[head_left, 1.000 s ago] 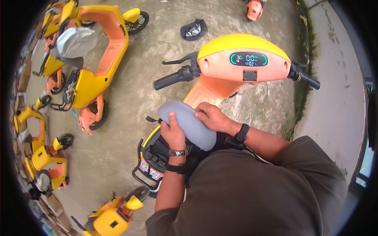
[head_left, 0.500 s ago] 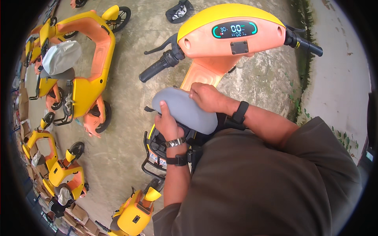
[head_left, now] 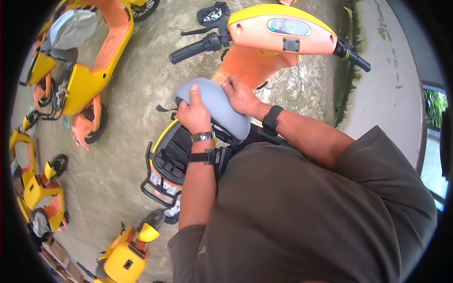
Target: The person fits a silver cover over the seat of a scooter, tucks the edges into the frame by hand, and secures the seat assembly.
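Note:
A grey scooter seat [head_left: 218, 100] is raised and tilted over the rear of a yellow and orange electric scooter [head_left: 255, 63]. My left hand [head_left: 194, 112] grips its left edge, thumb on top and fingers tucked beneath. At the far right edge, my right hand [head_left: 241, 97] is closed against the seat cover with its fingers bent; the fingertips are partly hidden. A short black strap [head_left: 165, 109] sticks out at the seat's left side. Below my left hand, a black compartment [head_left: 174, 150] lies exposed in front of a black rear rack [head_left: 158, 193].
Handlebars with a left grip [head_left: 194, 49] and a lit display [head_left: 289, 27] stand ahead. More yellow scooters stand left [head_left: 87, 87] and lower left [head_left: 125, 257]. A black bag [head_left: 213, 14] lies on the concrete beyond. A pale wall [head_left: 382, 61] runs along the right.
The seat is tipped up further, baring more of the compartment under it. Both hands keep hold of it. My view has shifted, and the scooters at left appear farther left.

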`<act>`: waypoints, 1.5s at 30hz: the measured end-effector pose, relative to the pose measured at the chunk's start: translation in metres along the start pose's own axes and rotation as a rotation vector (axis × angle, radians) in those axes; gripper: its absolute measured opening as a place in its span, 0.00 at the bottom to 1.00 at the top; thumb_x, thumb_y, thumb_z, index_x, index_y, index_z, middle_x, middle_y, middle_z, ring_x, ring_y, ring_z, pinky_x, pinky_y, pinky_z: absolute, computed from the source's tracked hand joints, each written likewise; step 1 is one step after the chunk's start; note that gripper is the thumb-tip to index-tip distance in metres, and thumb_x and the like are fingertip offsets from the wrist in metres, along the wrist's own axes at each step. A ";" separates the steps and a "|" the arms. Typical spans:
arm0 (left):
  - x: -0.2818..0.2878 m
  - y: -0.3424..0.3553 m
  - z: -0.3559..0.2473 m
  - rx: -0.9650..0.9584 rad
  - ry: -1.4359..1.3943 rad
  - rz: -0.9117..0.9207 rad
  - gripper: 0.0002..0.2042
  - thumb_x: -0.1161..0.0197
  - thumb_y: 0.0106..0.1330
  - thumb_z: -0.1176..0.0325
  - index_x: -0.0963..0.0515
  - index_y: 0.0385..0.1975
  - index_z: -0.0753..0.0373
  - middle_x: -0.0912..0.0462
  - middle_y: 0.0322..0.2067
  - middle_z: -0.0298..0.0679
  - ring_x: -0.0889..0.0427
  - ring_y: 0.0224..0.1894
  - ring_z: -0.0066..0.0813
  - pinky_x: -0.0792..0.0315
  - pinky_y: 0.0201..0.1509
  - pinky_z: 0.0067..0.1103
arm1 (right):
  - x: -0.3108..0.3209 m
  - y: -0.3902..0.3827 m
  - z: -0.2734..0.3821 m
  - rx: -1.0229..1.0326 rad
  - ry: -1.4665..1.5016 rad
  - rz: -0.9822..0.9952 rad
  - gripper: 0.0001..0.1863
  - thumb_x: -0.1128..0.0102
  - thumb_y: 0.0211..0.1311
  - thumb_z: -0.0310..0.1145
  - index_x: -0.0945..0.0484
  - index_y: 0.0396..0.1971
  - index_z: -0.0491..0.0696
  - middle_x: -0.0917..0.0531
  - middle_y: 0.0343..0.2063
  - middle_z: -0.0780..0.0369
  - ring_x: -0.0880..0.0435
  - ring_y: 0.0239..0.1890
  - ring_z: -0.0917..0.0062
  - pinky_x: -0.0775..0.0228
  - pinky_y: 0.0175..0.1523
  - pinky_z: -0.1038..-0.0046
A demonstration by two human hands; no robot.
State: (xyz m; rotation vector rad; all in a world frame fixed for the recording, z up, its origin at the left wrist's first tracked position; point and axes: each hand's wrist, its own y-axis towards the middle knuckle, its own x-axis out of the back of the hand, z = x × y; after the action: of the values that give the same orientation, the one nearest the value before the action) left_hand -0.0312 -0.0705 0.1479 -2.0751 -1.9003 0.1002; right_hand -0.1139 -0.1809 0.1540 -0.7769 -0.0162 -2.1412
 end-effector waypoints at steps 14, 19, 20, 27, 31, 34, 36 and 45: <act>0.006 -0.003 0.012 -0.179 0.042 -0.019 0.25 0.37 0.62 0.54 0.31 0.13 0.70 0.29 0.11 0.47 0.34 0.14 0.35 0.36 0.22 0.32 | 0.005 0.021 -0.015 -0.074 0.004 0.254 0.30 0.56 0.67 0.52 0.22 0.35 0.35 0.18 0.28 0.50 0.18 0.32 0.65 0.29 0.41 0.66; 0.009 0.003 0.019 -0.181 -0.008 0.001 0.26 0.37 0.62 0.55 0.36 0.11 0.68 0.36 0.09 0.38 0.42 0.16 0.23 0.41 0.19 0.27 | 0.003 0.019 -0.009 -0.171 0.250 0.259 0.27 0.53 0.67 0.49 0.22 0.34 0.35 0.19 0.25 0.55 0.21 0.29 0.74 0.29 0.38 0.71; 0.011 -0.002 0.020 -0.213 0.024 -0.003 0.26 0.36 0.62 0.55 0.36 0.11 0.68 0.36 0.08 0.38 0.42 0.16 0.23 0.41 0.18 0.27 | 0.005 0.017 -0.007 -0.181 0.243 0.261 0.27 0.53 0.67 0.49 0.22 0.34 0.35 0.19 0.25 0.55 0.21 0.29 0.74 0.29 0.38 0.71; 0.007 0.001 0.022 -0.188 -0.065 0.049 0.26 0.33 0.59 0.56 0.37 0.11 0.68 0.36 0.09 0.37 0.42 0.17 0.21 0.40 0.20 0.27 | 0.031 0.002 0.009 -0.009 -0.120 0.281 0.25 0.53 0.68 0.47 0.25 0.32 0.36 0.21 0.24 0.57 0.23 0.29 0.76 0.30 0.36 0.71; 0.007 -0.006 0.012 -0.038 -0.047 0.050 0.26 0.33 0.59 0.55 0.35 0.12 0.68 0.33 0.11 0.36 0.39 0.18 0.21 0.37 0.22 0.26 | 0.046 -0.027 0.003 -0.024 -0.101 0.337 0.21 0.51 0.67 0.43 0.26 0.40 0.37 0.20 0.30 0.55 0.22 0.34 0.73 0.30 0.40 0.71; 0.007 -0.010 0.010 0.060 -0.075 0.056 0.24 0.34 0.60 0.55 0.33 0.14 0.69 0.31 0.12 0.35 0.37 0.18 0.21 0.36 0.23 0.25 | 0.051 -0.034 0.007 -0.080 -0.130 0.371 0.17 0.50 0.66 0.38 0.26 0.40 0.37 0.20 0.31 0.53 0.21 0.35 0.70 0.30 0.43 0.70; 0.006 -0.017 0.009 0.134 -0.153 0.109 0.22 0.35 0.61 0.54 0.30 0.21 0.71 0.25 0.19 0.39 0.31 0.22 0.22 0.32 0.28 0.25 | 0.047 -0.037 0.007 -0.027 -0.138 0.329 0.14 0.49 0.65 0.36 0.24 0.38 0.39 0.20 0.30 0.52 0.21 0.34 0.69 0.30 0.43 0.69; -0.004 -0.047 -0.009 0.001 -0.135 0.114 0.22 0.42 0.66 0.59 0.34 0.44 0.76 0.23 0.40 0.56 0.23 0.43 0.41 0.31 0.50 0.32 | 0.020 -0.039 -0.026 0.170 -0.083 -0.070 0.11 0.51 0.65 0.34 0.31 0.31 0.40 0.27 0.25 0.45 0.28 0.29 0.52 0.33 0.37 0.61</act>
State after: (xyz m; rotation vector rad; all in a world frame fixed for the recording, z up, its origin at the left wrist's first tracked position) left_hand -0.0744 -0.0731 0.1686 -2.2260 -1.8547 0.2741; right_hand -0.1653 -0.1770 0.1534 -0.7736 -0.2694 -2.1392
